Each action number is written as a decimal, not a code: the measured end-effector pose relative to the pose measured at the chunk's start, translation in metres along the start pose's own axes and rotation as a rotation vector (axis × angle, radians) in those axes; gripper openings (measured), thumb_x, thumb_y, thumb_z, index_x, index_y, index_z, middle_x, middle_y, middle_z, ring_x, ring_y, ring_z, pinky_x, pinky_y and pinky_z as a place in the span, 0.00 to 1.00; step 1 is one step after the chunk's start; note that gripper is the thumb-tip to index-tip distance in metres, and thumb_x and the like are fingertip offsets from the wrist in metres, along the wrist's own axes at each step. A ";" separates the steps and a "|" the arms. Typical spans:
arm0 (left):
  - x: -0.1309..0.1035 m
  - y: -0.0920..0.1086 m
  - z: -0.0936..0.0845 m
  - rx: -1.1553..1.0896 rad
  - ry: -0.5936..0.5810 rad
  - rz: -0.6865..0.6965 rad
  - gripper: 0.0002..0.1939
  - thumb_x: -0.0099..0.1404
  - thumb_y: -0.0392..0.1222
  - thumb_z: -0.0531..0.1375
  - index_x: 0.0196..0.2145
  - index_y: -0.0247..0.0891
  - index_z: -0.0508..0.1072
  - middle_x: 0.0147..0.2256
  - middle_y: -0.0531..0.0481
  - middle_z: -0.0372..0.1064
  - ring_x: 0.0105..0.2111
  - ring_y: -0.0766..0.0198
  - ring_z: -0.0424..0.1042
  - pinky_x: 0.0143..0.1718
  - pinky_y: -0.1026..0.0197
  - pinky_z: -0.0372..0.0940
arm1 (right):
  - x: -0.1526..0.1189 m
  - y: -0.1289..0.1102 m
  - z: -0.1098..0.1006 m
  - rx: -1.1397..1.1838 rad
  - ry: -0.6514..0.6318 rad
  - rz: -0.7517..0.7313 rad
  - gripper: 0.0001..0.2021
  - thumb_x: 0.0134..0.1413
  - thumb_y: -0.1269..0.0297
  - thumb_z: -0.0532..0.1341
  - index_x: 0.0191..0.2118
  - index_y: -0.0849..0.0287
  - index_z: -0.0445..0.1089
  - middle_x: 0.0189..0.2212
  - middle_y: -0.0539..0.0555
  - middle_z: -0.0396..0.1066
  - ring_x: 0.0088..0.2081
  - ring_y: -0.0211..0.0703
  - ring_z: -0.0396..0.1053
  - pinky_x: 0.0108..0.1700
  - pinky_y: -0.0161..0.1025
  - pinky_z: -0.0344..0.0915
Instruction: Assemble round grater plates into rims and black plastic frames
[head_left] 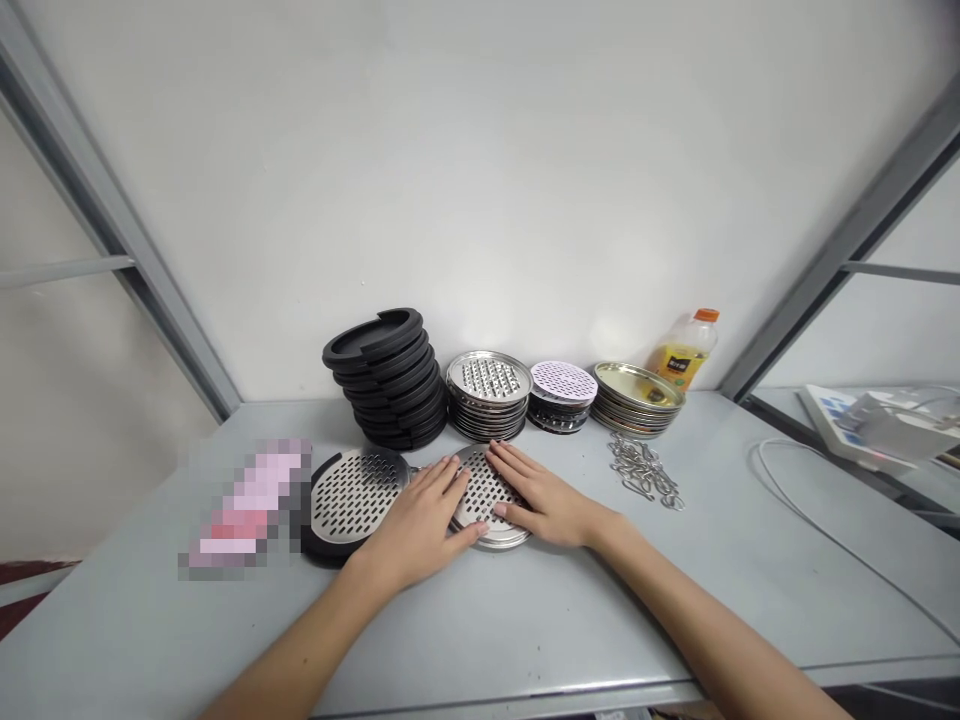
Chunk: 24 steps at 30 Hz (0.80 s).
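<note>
A round metal disc with slots (486, 492) lies in the middle of the table, on what looks like another metal rim. My left hand (424, 520) rests on its left side, fingers stretched out. On its right side lies my right hand (544, 497), palm down with the fingers extended. Left of my left hand sits a black ring holding a slotted metal plate (356, 497), its right edge partly covered by that hand. Behind my hands stands a stack of round metal grater discs (491, 385), the top one with raised grating teeth.
A tall stack of black rings (390, 375) leans at the back left. Right of the graters are a pile topped by a lilac perforated disc (564, 382), several shiny lids (637, 390), metal hooks (645, 470), a juice bottle (684, 355) and a white cable (825, 535). A blurred pink item (255, 500) lies left.
</note>
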<state>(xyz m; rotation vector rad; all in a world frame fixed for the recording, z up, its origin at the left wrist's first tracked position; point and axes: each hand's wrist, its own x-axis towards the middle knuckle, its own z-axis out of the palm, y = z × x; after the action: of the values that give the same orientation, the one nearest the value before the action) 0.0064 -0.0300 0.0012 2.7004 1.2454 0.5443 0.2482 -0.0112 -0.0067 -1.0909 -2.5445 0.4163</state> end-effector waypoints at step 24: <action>-0.002 -0.003 -0.011 0.014 -0.061 0.071 0.39 0.59 0.62 0.59 0.61 0.37 0.58 0.62 0.36 0.53 0.61 0.43 0.55 0.59 0.41 0.55 | -0.002 0.015 -0.028 0.007 0.325 0.089 0.15 0.61 0.58 0.55 0.49 0.59 0.70 0.48 0.60 0.71 0.49 0.51 0.68 0.52 0.49 0.65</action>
<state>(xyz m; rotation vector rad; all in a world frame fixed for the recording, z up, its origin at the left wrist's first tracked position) -0.0011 -0.0307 0.0105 2.7598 1.1468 0.4586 0.2712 0.0009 0.0119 -1.1670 -2.2161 0.2456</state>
